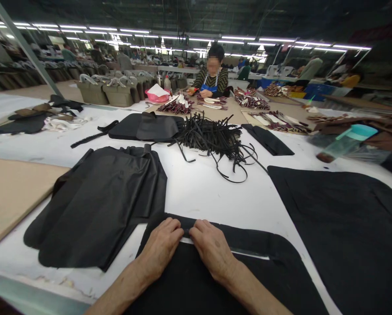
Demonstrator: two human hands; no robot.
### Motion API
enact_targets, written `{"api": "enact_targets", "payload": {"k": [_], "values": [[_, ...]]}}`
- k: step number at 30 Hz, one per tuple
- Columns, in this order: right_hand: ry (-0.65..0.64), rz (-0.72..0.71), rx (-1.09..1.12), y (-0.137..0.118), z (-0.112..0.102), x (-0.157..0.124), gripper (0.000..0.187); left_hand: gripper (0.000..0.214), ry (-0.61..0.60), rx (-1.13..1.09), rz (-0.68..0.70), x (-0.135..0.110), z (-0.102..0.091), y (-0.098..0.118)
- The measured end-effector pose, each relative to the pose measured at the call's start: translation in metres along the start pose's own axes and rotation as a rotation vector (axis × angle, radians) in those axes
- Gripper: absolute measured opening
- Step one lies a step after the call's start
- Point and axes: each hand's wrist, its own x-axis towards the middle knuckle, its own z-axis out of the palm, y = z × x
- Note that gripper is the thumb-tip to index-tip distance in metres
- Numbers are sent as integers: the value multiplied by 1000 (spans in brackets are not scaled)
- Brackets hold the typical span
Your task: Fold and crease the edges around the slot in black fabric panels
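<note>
My left hand (161, 247) and my right hand (212, 247) rest side by side on a black fabric panel (248, 245) at the near edge of the white table (202, 188). Both hands have their fingers curled down and pinch the panel's folded upper strip next to a narrow slit. The fingertips of the two hands almost meet. A stack of black cut panels (97, 205) lies just left of my left hand. A large black sheet (347, 227) lies to the right.
A tangle of black straps (215, 140) and a folded black piece (143, 127) lie mid-table. A tan board (12, 192) sits at left. A teal-lidded bottle (343, 142) lies at right. A person in a blue apron (212, 81) works at the far side among dark red pieces.
</note>
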Motion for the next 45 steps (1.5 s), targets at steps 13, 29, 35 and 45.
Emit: {"api": "enact_targets", "payload": {"k": [13,29,35,45], "values": [[122,-18,-123,5,10,-17,8,21,26,11,1,-1,8,-2],[87,329,202,40,-11,-57,14,19,-17,8,-35,4,6,-4],[47,378,77,37,-7,-54,16,21,-37,41,-86,8,1,2],[-60,478,-119,28,-17,-42,20,23,-13,171,-259,15,-3,22]]}}
